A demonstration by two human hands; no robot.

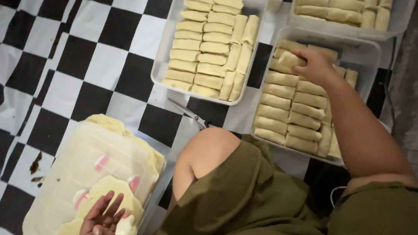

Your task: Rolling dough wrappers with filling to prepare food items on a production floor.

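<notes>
Your right hand [315, 65] grips a pale yellow rolled pastry [289, 58], fingers closed around it, at the far end of a clear rectangular plastic container [368, 49] that lies on the floor just in front of your bent knee [206, 149]. All places below are given from this container.

Inside it, neat rows of finished pale rolls [291, 109] fill the near part and the middle, with a few standing on edge along the right wall. At the far right corner, bare plastic still shows, so this container looks nearly full but not quite.

To its left, just beside it, a second clear plastic tray [160, 54] is packed wall to wall with the same rolls and looks finished. Beyond its far edge, a third clear tray [397, 25], partly cut off by the picture, also holds rolls.

Between the container and the second tray, nearer to you, a pair of metal scissors [189, 113] lies on the black-and-white chequered floor covering [69, 62].

Well to the left and close to your body, your left hand [103, 218] rests with fingers spread and open on a stack of thin pale yellow round wrappers [113, 194], holding nothing. The wrappers lie on a cream-coloured plastic lid [75, 171], which carries a few small pink pieces of filling [101, 162]. That stack suggests more rolls remain to be made.

You wear olive green clothing [261, 211].
</notes>
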